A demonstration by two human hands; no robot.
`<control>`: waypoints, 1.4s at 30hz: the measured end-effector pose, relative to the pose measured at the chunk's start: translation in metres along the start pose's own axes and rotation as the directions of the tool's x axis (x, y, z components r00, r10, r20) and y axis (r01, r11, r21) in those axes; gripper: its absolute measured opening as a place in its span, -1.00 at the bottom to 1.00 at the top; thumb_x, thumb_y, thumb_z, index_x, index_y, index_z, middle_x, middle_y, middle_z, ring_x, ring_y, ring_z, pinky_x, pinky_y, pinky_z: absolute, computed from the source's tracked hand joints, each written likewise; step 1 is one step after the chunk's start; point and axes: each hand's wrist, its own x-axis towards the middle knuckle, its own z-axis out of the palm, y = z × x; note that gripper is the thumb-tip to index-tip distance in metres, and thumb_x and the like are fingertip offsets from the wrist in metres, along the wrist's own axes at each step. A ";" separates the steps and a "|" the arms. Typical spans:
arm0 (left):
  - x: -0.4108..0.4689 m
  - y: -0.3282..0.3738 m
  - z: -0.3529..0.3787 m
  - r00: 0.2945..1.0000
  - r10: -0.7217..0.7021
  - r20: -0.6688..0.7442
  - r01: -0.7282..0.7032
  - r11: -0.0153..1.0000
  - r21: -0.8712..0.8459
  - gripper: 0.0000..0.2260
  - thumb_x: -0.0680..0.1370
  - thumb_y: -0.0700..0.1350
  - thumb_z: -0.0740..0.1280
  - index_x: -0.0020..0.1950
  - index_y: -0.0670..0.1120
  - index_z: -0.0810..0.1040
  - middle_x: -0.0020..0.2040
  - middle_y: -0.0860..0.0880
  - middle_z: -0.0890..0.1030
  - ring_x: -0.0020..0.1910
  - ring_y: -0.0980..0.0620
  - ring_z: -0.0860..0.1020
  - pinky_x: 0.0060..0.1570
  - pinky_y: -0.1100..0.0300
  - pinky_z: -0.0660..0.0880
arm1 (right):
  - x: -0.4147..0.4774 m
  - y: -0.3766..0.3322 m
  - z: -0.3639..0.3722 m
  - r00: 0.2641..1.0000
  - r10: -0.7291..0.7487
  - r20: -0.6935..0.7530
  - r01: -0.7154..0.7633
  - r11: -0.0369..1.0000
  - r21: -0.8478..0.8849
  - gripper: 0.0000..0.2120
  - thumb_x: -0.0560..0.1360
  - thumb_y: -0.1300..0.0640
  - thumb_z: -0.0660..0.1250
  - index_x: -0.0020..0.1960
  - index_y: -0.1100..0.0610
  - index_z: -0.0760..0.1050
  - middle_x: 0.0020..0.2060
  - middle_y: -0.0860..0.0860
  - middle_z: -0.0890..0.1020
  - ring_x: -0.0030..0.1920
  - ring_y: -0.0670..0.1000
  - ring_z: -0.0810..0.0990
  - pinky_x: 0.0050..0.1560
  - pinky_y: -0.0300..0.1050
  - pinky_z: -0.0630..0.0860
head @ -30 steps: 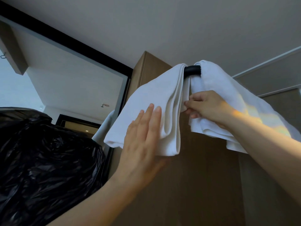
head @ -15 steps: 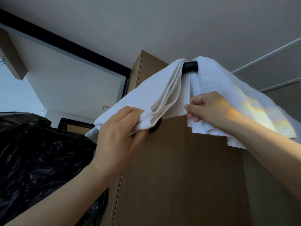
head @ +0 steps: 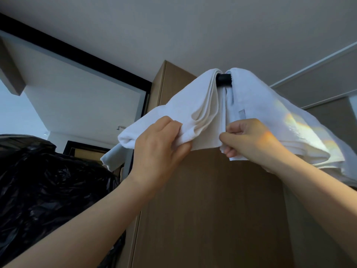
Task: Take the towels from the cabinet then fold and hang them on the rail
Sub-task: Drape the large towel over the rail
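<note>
Wooden cabinet (head: 212, 200), centre. Black plastic bag (head: 48, 190), lower left. Left towel (head: 193, 107) and right towel (head: 270, 113), white, folded, draped side by side. Left hand (head: 156, 151), fingers curled, gripping left towel's lower edge. Right hand (head: 249, 138), thumb and curled fingers pinching right towel's inner edge. Black rail (head: 224, 79), under both towels, near cabinet top.

two white folded towels (head: 193, 111) draped over black rail (head: 224, 77)
</note>
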 end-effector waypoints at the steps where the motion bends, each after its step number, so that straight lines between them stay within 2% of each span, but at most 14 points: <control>1: -0.001 -0.001 0.000 1.000 0.012 0.002 -0.012 1.000 0.009 -0.77 0.43 -0.25 0.45 -0.31 -0.26 0.43 -0.33 -0.13 0.49 -0.36 -0.11 0.43 -0.42 -0.05 0.41 | 0.002 0.001 0.004 1.000 0.011 -0.021 -0.010 1.000 0.014 -0.79 0.46 0.13 0.33 -0.21 0.28 0.56 -0.39 0.08 0.69 -0.41 -0.06 0.65 -0.09 0.09 0.68; 6: -0.001 -0.003 -0.003 0.996 0.077 0.038 -0.078 0.996 0.030 -0.74 0.38 -0.20 0.42 -0.35 -0.28 0.38 -0.39 -0.17 0.44 -0.43 -0.17 0.40 -0.52 -0.05 0.34 | 0.011 0.003 0.017 0.998 0.021 -0.062 -0.019 0.999 0.032 -0.69 0.49 -0.01 0.43 -0.10 0.28 0.58 -0.39 0.08 0.69 -0.35 0.01 0.69 -0.15 0.10 0.68; 10: 0.001 -0.007 -0.005 0.995 0.070 0.072 -0.070 0.998 -0.004 -0.73 0.37 -0.19 0.41 -0.39 -0.29 0.39 -0.42 -0.19 0.44 -0.45 -0.17 0.41 -0.51 -0.07 0.34 | 0.010 0.003 0.014 0.994 -0.072 -0.082 0.065 0.995 -0.079 -0.76 0.52 0.08 0.37 -0.17 0.26 0.50 -0.41 0.06 0.67 -0.39 -0.01 0.67 -0.20 0.11 0.68; 12: 0.002 -0.009 -0.005 0.990 0.118 0.081 -0.116 0.993 -0.027 -0.71 0.34 -0.23 0.43 -0.42 -0.27 0.35 -0.45 -0.17 0.40 -0.47 -0.12 0.37 -0.51 0.07 0.29 | 0.007 0.004 0.011 0.990 -0.103 -0.096 0.091 0.988 -0.123 -0.72 0.52 0.11 0.35 -0.28 0.20 0.38 -0.45 0.06 0.66 -0.39 0.01 0.68 -0.18 0.14 0.66; 15: 0.005 -0.005 -0.003 0.975 0.201 0.092 -0.197 0.979 -0.045 -0.64 0.29 -0.25 0.42 -0.41 -0.13 0.20 -0.46 -0.05 0.26 -0.46 0.01 0.17 -0.46 0.26 0.08 | 0.002 0.004 0.009 0.984 -0.137 -0.113 0.124 0.986 -0.113 -0.70 0.53 0.14 0.34 -0.29 0.24 0.35 -0.46 0.07 0.65 -0.36 0.03 0.69 -0.18 0.17 0.65; 17: 0.006 -0.004 -0.001 0.980 0.186 0.073 -0.182 0.982 -0.058 -0.63 0.29 -0.24 0.41 -0.39 -0.08 0.18 -0.44 -0.02 0.22 -0.43 0.05 0.14 -0.44 0.22 0.03 | -0.003 0.002 0.008 0.981 -0.159 -0.110 0.148 0.983 -0.109 -0.70 0.52 0.13 0.34 -0.28 0.26 0.35 -0.45 0.08 0.65 -0.35 -0.01 0.69 -0.16 0.17 0.64; 19: 0.009 -0.008 0.001 0.992 0.119 0.040 -0.115 0.990 -0.079 -0.67 0.35 -0.19 0.41 -0.41 -0.14 0.24 -0.45 -0.02 0.29 -0.45 0.04 0.20 -0.47 0.19 0.14 | -0.009 0.002 0.007 0.980 -0.169 -0.102 0.160 0.983 -0.087 -0.70 0.52 0.13 0.34 -0.24 0.30 0.35 -0.43 0.12 0.64 -0.33 -0.06 0.69 -0.13 0.17 0.64; 21: 0.018 -0.013 0.001 0.998 0.059 0.038 -0.056 0.995 -0.077 -0.71 0.42 -0.16 0.40 -0.38 -0.26 0.38 -0.42 -0.09 0.43 -0.44 -0.05 0.38 -0.42 0.03 0.36 | -0.017 0.003 0.004 0.979 -0.173 -0.104 0.165 0.983 -0.082 -0.69 0.53 0.11 0.35 -0.21 0.32 0.36 -0.42 0.13 0.63 -0.35 -0.11 0.68 -0.14 0.10 0.64; 23: 0.032 -0.013 0.000 0.998 0.056 0.041 -0.054 0.997 -0.054 -0.73 0.46 -0.14 0.41 -0.31 -0.31 0.47 -0.36 -0.16 0.50 -0.38 -0.13 0.46 -0.36 -0.12 0.41 | -0.024 0.002 0.003 0.978 -0.173 -0.118 0.162 0.982 -0.095 -0.69 0.53 0.10 0.36 -0.22 0.29 0.36 -0.43 0.12 0.63 -0.41 -0.16 0.64 -0.22 -0.04 0.60; 28: 0.070 0.001 -0.004 0.994 0.111 0.002 -0.111 0.990 -0.084 -0.72 0.48 -0.04 0.33 -0.27 -0.25 0.49 -0.34 -0.14 0.52 -0.34 -0.11 0.49 -0.30 -0.12 0.44 | -0.045 0.007 0.026 0.985 -0.130 -0.114 0.122 0.990 -0.077 -0.79 0.53 0.05 0.35 -0.19 0.16 0.46 -0.40 0.09 0.62 -0.39 -0.10 0.62 -0.22 0.01 0.60; 31: 0.073 0.002 -0.002 0.990 0.140 0.028 -0.136 0.986 -0.101 -0.72 0.50 -0.02 0.31 -0.25 -0.23 0.50 -0.32 -0.13 0.54 -0.32 -0.09 0.51 -0.28 -0.13 0.46 | -0.048 0.011 0.031 0.991 -0.074 -0.112 0.068 0.996 -0.052 -0.80 0.54 0.01 0.34 -0.16 0.11 0.46 -0.38 0.06 0.63 -0.37 -0.18 0.63 -0.20 -0.03 0.60; 34: 0.061 0.001 0.011 0.983 0.166 0.075 -0.159 0.983 -0.095 -0.73 0.50 -0.08 0.37 -0.28 -0.24 0.48 -0.35 -0.13 0.51 -0.37 -0.07 0.47 -0.31 -0.08 0.43 | -0.043 0.014 0.030 0.993 0.000 -0.117 -0.004 0.999 -0.040 -0.79 0.52 -0.01 0.34 -0.17 0.11 0.47 -0.39 0.02 0.65 -0.38 -0.14 0.64 -0.18 -0.05 0.59; 39: 0.041 0.004 0.036 0.974 0.212 0.080 -0.202 0.972 -0.122 -0.68 0.41 -0.14 0.42 -0.37 -0.12 0.28 -0.44 -0.03 0.33 -0.42 0.07 0.24 -0.42 0.14 0.20 | -0.039 0.017 0.024 0.986 -0.034 -0.161 0.048 0.995 0.083 -0.76 0.53 0.02 0.37 -0.26 0.02 0.41 -0.44 -0.03 0.66 -0.39 -0.11 0.64 -0.21 -0.22 0.52; 42: 0.032 0.002 0.047 0.981 0.183 0.061 -0.171 0.972 -0.161 -0.68 0.45 -0.05 0.38 -0.33 -0.07 0.24 -0.41 0.01 0.31 -0.41 0.09 0.21 -0.43 0.22 0.14 | -0.039 0.016 0.025 0.988 -0.050 -0.147 0.080 0.976 0.203 -0.83 0.55 0.04 0.37 -0.07 -0.17 0.39 -0.43 -0.02 0.67 -0.39 -0.15 0.64 -0.27 -0.48 0.45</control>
